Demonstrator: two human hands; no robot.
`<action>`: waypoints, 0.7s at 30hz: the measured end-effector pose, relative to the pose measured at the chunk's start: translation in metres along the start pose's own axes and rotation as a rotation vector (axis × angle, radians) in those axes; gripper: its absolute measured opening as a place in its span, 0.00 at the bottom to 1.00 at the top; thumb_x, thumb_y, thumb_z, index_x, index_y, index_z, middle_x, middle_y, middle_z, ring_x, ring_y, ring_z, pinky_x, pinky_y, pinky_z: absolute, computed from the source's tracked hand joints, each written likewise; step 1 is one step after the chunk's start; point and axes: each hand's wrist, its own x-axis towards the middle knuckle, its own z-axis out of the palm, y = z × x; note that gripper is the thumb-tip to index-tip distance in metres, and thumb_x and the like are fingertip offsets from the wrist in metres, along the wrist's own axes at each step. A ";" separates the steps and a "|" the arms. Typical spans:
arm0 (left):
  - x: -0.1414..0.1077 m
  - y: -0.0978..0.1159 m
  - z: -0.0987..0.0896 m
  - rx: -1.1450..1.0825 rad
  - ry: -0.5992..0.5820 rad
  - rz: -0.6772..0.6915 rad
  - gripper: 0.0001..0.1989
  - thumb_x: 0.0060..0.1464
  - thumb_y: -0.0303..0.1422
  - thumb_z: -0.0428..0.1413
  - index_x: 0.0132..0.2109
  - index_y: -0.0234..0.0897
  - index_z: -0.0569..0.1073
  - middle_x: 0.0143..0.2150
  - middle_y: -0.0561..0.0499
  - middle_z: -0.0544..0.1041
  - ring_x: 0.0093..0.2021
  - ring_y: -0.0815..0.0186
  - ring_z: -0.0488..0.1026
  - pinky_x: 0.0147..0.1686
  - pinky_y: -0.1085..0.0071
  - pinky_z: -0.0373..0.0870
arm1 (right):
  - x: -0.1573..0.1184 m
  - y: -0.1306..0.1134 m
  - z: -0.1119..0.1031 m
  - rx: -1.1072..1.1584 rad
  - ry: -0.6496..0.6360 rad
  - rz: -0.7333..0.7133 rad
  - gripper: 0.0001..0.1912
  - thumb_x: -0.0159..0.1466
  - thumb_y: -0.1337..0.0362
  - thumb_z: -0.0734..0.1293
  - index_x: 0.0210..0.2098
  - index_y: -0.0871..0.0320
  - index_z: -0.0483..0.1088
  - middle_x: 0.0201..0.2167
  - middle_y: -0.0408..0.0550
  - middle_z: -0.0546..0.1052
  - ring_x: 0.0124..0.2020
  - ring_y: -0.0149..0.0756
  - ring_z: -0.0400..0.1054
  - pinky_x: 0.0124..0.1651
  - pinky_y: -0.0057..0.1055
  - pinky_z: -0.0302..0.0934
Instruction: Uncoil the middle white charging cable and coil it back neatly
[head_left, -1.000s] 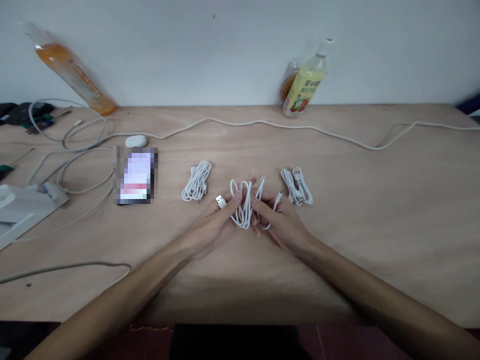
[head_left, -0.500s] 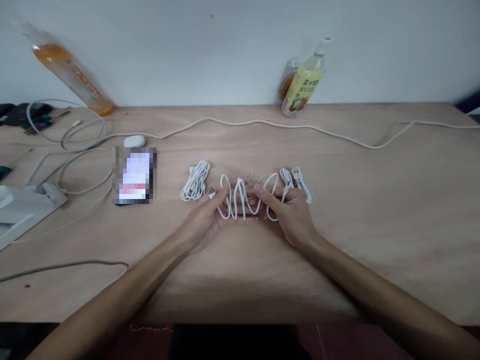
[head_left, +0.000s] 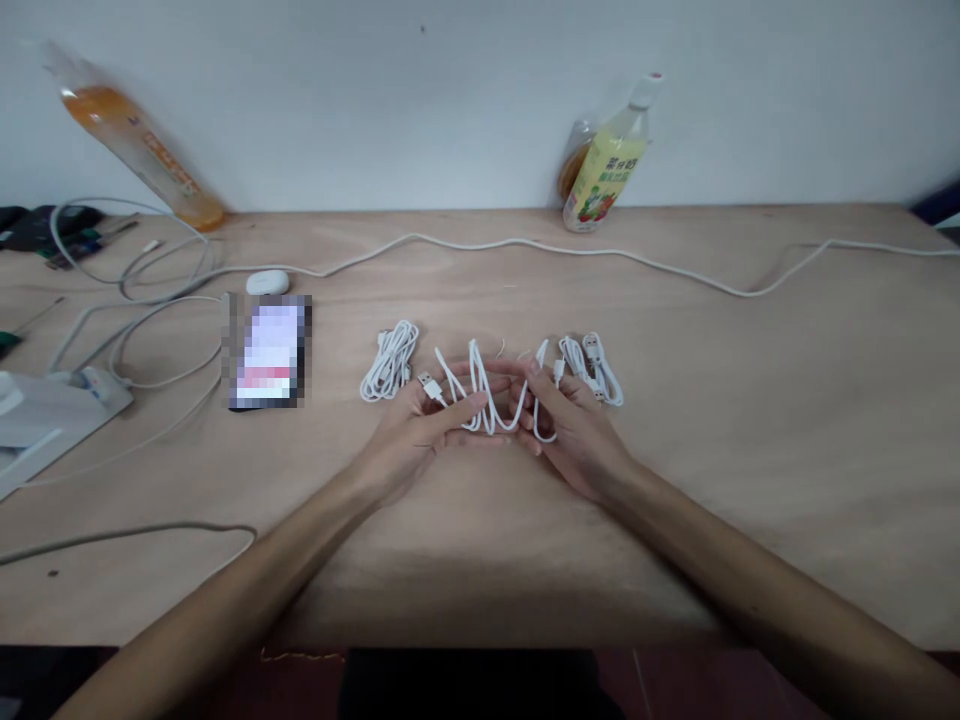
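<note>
A white USB cable is strung in loose loops between my two hands, above the table. My left hand grips its left loops, thumb laid across them, and a USB plug sticks out by the index finger. The right loops are held by my right hand, thumb on top; a white cable end shows beside it. Just beyond my left hand lies a bundled white cable. Past my right hand lie further folded white cables, partly behind the fingers. Two thin wire ties peek out beyond the fingertips.
At left are a phone with a blurred screen, a white earbud case and a white power strip with cords. A long white cord crosses the back. An orange bottle and a yellow-labelled bottle stand by the wall.
My left thumb has moved right across the loops, and the loops are closer together. The USB plug by my left hand now shows more fully.
</note>
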 end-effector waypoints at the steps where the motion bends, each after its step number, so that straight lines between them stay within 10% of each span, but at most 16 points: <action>1: 0.000 0.000 0.000 0.010 0.006 0.000 0.25 0.58 0.31 0.74 0.61 0.33 0.82 0.61 0.36 0.86 0.55 0.47 0.87 0.50 0.58 0.88 | -0.001 -0.001 0.000 0.023 -0.012 0.010 0.31 0.57 0.35 0.81 0.45 0.54 0.86 0.22 0.38 0.67 0.23 0.29 0.58 0.20 0.24 0.54; 12: 0.002 -0.003 -0.005 0.123 0.092 0.028 0.23 0.56 0.35 0.75 0.57 0.35 0.86 0.50 0.40 0.90 0.42 0.54 0.89 0.40 0.61 0.88 | -0.003 0.001 -0.001 -0.020 -0.056 0.083 0.27 0.59 0.44 0.82 0.53 0.50 0.84 0.25 0.36 0.65 0.23 0.27 0.43 0.24 0.28 0.39; 21: 0.000 0.003 -0.003 0.292 0.011 0.077 0.16 0.61 0.40 0.72 0.52 0.36 0.88 0.43 0.43 0.90 0.37 0.56 0.89 0.37 0.65 0.87 | -0.006 -0.001 0.003 -0.031 0.017 0.086 0.25 0.57 0.51 0.83 0.51 0.52 0.83 0.27 0.37 0.76 0.21 0.25 0.53 0.23 0.27 0.45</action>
